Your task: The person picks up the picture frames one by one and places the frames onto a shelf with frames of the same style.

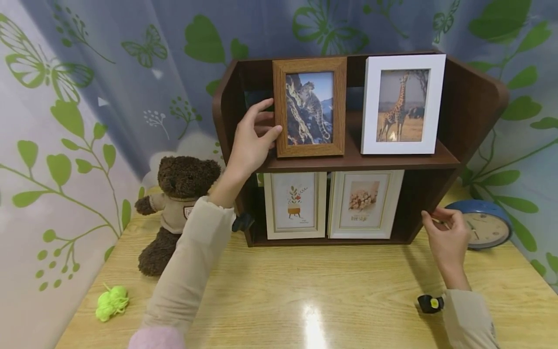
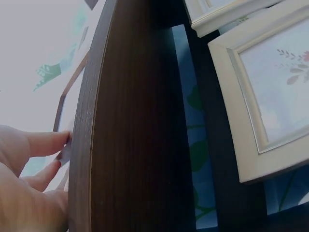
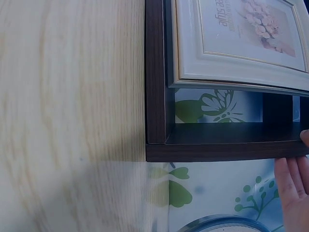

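Note:
A brown wooden picture frame (image 1: 309, 150) with a snow leopard photo stands on the upper board of a dark brown shelf (image 1: 405, 161). My left hand (image 1: 253, 138) pinches its left edge, thumb at the front; in the left wrist view the shelf's side panel (image 2: 130, 121) partly hides that hand (image 2: 34, 174). To the right stands a white frame (image 1: 403, 148) with a giraffe photo. Low on the shelf's right side panel, my right hand (image 1: 449, 237) grips the front edge. The right wrist view shows the thumb inside and fingers (image 3: 287, 181) outside.
Two cream frames, one with a plant picture (image 1: 295, 232) and one with flowers (image 1: 365, 234), stand in the lower compartment. A teddy bear (image 1: 174, 213) sits left of the shelf, green yarn (image 1: 112, 303) in front of it. A blue round clock (image 1: 488, 225) is beside my right hand.

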Available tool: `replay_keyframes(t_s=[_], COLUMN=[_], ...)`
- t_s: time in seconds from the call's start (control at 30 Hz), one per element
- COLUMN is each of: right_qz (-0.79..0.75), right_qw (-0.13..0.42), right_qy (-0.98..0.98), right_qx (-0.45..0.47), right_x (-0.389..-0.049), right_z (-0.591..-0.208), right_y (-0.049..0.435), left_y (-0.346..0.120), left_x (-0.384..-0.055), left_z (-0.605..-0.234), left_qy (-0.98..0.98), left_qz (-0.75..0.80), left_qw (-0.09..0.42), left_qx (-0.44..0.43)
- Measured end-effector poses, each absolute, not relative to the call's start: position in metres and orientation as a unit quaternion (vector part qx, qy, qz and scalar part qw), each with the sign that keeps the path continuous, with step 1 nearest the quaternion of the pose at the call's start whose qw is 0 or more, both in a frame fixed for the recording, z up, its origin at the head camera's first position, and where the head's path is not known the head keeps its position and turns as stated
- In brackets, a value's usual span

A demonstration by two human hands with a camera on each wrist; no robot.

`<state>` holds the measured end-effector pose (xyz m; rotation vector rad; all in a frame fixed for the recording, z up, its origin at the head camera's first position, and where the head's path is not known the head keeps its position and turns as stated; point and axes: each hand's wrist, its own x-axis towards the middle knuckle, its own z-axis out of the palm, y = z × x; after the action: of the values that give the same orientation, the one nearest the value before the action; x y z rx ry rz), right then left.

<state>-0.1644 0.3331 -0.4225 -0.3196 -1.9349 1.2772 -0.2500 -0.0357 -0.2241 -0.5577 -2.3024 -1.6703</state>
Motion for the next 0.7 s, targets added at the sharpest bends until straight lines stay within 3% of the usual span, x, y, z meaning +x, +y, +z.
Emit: replay_keyframes(t_s=[0.2, 0.4, 0.7], right_qz=[0.507, 0.510, 0.508], right_qw=[0.388, 0.383, 0.378], right_qy=[-0.759, -0.760, -0.762], right_qx=[-0.127, -0.126, -0.134], right_x=[-0.164, -0.164, -0.164], right_z=[-0.423, -0.422, -0.423], right_y=[0.333, 0.332, 0.333], left_y=[-0.036, -0.039, -0.055], left_x=[-0.236, -0.219, -0.190], left_z=[-0.234, -0.241, -0.258], left_qy=[-0.789, -0.766, -0.725], left_qz=[-0.547, -0.564, -0.621], left_qw=[0.177, 0.198, 0.148], left_qx=[-0.217, -0.236, -0.258])
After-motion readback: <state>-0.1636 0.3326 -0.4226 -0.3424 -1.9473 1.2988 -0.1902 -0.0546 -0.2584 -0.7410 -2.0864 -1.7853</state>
